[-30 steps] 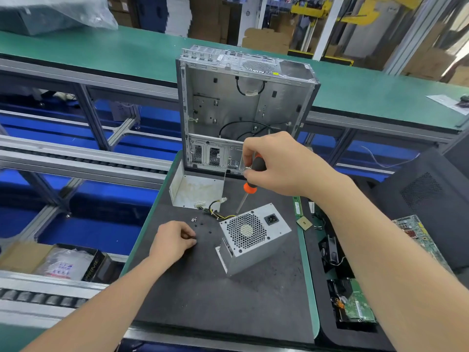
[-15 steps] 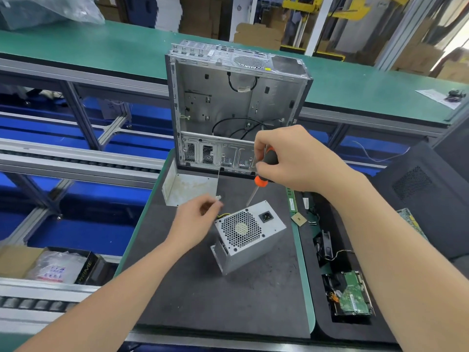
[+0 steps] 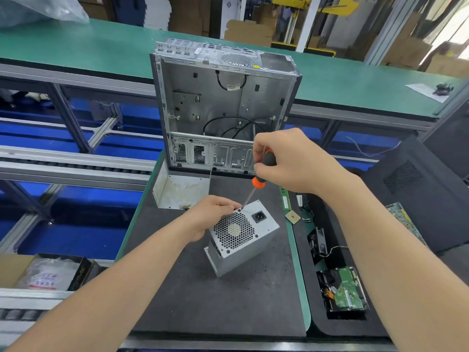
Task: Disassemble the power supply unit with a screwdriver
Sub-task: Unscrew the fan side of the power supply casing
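Power supply unit, grey sheet-metal box with a honeycomb fan grille: stands tilted on the dark grey matted surface, fan face up toward the camera, just in front of the open silver computer case.

Left hand: fingers curled over the unit's upper left edge, bracing it.

Right hand: wrapped round the handle of the black-and-orange screwdriver, shaft slanting down and left. The tip meets the top corner of the fan face, beside the left fingers. Whether it is seated in the screw head, cannot tell.

Step in hand (judged): the screw at that top corner. Small dark screw heads show at other corners of the grille, so the casing looks closed and the task is at an early stage.

Next move calls for: tip bedded squarely in the screw head, pressure along the shaft, turns to loosen, and the left hand's grip firm, since the tilted box could rock or slide on the surface under the push.
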`<state>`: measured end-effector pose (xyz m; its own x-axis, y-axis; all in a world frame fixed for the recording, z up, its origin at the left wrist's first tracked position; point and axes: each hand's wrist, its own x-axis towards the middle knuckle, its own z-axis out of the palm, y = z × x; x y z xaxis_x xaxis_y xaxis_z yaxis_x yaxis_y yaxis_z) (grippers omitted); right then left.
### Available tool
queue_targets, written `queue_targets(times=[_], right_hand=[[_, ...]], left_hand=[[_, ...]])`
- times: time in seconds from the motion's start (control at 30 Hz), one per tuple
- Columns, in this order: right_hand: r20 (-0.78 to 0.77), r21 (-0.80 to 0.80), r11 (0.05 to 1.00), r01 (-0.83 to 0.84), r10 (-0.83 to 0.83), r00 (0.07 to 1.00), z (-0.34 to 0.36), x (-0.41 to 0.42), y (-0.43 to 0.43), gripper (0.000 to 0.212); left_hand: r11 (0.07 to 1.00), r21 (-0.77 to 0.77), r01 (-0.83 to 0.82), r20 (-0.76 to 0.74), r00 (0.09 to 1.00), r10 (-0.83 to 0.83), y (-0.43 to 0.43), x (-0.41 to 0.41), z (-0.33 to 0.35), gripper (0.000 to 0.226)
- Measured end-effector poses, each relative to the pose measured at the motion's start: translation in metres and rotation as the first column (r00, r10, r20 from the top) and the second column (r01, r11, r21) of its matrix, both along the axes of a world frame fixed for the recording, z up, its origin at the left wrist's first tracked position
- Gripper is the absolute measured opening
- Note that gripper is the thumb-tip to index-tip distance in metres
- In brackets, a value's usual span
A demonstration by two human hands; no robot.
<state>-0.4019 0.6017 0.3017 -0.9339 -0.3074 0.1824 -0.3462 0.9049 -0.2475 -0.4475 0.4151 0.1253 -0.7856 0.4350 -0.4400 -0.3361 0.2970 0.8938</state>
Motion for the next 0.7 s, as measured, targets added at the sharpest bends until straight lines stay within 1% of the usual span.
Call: queue_targets(times=[0.13,0.2,0.37,0.7], right_hand=[[0.007,-0.015,1.000,0.000,0.000,1.000,0.0001,-0.0012,-0.0014,0.010],[0.013,-0.019,1.000,-0.004,0.004,1.000,-0.0001,-0.0019,-0.0025,0.009],[0.033,-0.016,1.000,-0.005,0.006,0.999,-0.0004,-0.0028,-0.0031,0.008],[0.038,-0.003,1.000,-0.015,0.016,0.999,0.0005,-0.0043,-0.0048,0.011]], left_hand=[[1.000,0.017,0.009,0.051,0.999,-0.010,0.0017,-0.0015,0.0002,0.021],[0.999,0.034,0.009,0.068,0.998,-0.011,0.0022,-0.0015,-0.0020,0.021],[0.999,0.036,-0.005,0.031,1.000,0.004,0.0009,0.0005,-0.0035,0.021],[1.000,0.019,-0.024,0.017,1.000,0.024,0.0016,0.0016,-0.0021,0.019]])
